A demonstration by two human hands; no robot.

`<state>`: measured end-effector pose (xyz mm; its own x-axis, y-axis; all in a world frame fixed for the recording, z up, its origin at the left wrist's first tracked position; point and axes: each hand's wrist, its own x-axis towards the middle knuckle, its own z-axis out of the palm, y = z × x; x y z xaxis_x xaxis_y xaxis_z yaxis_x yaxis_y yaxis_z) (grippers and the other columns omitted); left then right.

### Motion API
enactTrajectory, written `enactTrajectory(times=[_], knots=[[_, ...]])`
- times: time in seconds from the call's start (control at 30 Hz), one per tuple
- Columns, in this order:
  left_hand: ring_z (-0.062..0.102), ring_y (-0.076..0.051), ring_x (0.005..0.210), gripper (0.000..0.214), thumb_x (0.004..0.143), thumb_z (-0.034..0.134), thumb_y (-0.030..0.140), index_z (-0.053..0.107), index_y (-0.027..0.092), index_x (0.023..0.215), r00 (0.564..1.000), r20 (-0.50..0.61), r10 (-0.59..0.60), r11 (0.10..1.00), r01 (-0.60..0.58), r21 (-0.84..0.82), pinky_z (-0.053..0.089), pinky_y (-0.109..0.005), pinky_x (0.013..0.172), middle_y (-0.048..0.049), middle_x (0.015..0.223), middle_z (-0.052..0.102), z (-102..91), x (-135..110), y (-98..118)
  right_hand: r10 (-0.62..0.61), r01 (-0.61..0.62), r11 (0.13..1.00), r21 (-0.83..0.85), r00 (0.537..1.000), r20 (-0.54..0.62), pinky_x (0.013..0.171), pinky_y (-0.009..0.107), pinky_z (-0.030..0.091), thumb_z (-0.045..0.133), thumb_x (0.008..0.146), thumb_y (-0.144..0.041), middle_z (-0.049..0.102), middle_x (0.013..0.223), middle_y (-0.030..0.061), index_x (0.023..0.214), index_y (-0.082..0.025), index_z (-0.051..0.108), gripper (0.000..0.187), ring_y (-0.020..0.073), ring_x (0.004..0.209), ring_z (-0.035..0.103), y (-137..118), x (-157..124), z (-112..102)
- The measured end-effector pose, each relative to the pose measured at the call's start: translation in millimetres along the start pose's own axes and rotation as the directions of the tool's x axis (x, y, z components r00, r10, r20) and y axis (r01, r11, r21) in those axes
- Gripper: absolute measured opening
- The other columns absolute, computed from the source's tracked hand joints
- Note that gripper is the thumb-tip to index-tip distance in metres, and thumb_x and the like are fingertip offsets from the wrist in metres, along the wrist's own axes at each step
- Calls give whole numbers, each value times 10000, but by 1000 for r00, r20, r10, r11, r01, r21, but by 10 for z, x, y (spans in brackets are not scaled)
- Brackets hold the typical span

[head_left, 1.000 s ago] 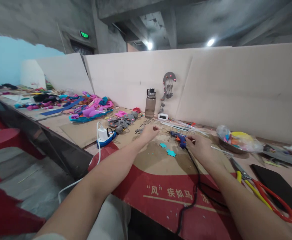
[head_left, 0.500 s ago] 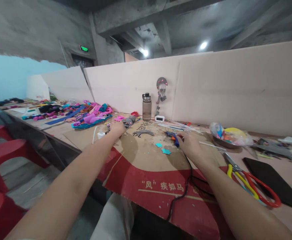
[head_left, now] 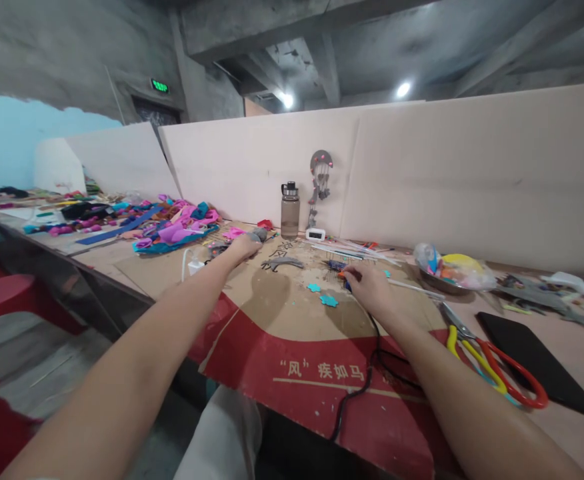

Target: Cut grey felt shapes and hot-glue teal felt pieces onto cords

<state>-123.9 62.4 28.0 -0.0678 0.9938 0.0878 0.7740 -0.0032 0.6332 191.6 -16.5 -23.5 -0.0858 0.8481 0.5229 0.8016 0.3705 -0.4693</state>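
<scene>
My right hand is closed round the handle of a small blue hot glue gun with an orange part. Its black cord runs down across the cardboard. My left hand reaches to the far left of the cardboard, beside grey felt pieces; its fingers are too small and partly hidden to tell their grip. Between the hands lie two turquoise felt cutouts and a curved grey felt piece.
A water bottle and small white clock stand at the back, near a hanging grey felt ornament. On the right are a metal bowl, scissors and a black tablet-like slab. Colourful felt is heaped left.
My left hand has shifted to the right and farther away, toward the grey felt pieces. The right hand stays at the glue gun. The whole view has shifted slightly.
</scene>
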Motion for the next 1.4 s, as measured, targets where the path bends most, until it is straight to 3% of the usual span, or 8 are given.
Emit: enactTrajectory(times=[0.13,0.4,0.73,0.87,0.97,1.23,1.33,1.4], knots=[[587,-100,551,243,903,535,315,591,133,753,979,187,86,889,9,-457,433,-185,494,-80,720,653,128,-141,398,18,-30,936,352,999,37,845,378,478,608,801,-345,664,1121,106,1115,-180,622,355,223,980,615,-196,-23,7],[592,-73,522,206,902,564,293,620,101,852,695,411,590,410,180,-894,402,-139,403,-52,724,652,162,-899,1222,-216,22,713,701,958,189,1005,401,405,744,745,-382,308,1558,83,1469,-336,285,858,240,1392,341,-533,-173,25],[635,-64,665,225,944,507,346,633,161,963,878,-406,252,-215,-359,-908,466,-127,540,-39,816,665,-266,-599,1226,-445,-312,604,733,632,635,757,290,466,597,879,-516,627,650,-4,911,-147,671,378,141,714,650,-785,-318,-56],[624,-62,659,111,865,603,271,640,189,929,901,-407,151,-160,-384,-909,458,-129,535,-30,827,689,-239,-219,875,-520,-429,492,758,553,651,748,299,501,571,903,-502,617,652,-6,921,-137,659,375,143,694,673,-853,-356,-151],[597,-65,601,120,745,671,150,654,170,862,937,-94,336,99,-135,-986,421,-150,477,-16,826,695,34,-166,665,-413,-439,414,797,689,595,685,278,521,580,890,-514,590,618,-24,899,-150,648,370,116,595,635,-826,-336,-150],[514,-82,492,342,718,762,410,721,141,925,505,628,592,737,-22,-676,280,-196,406,-74,748,686,502,-524,759,109,-360,438,824,931,348,378,203,401,651,765,-598,454,538,-69,771,-189,599,412,62,403,385,-636,-191,-83],[464,-85,443,308,703,778,420,667,133,705,466,663,586,768,-58,-638,289,-199,405,-23,541,562,435,-581,707,144,-360,423,832,933,330,381,198,386,667,751,-582,448,530,-71,757,-184,600,404,53,404,358,-634,-174,-117],[457,-82,453,350,727,756,427,591,143,605,567,462,682,562,-2,-827,333,-204,426,-13,530,520,377,-557,616,138,-376,404,834,926,350,397,204,396,676,748,-574,448,533,-68,763,-179,610,400,55,414,365,-643,-180,-115]])
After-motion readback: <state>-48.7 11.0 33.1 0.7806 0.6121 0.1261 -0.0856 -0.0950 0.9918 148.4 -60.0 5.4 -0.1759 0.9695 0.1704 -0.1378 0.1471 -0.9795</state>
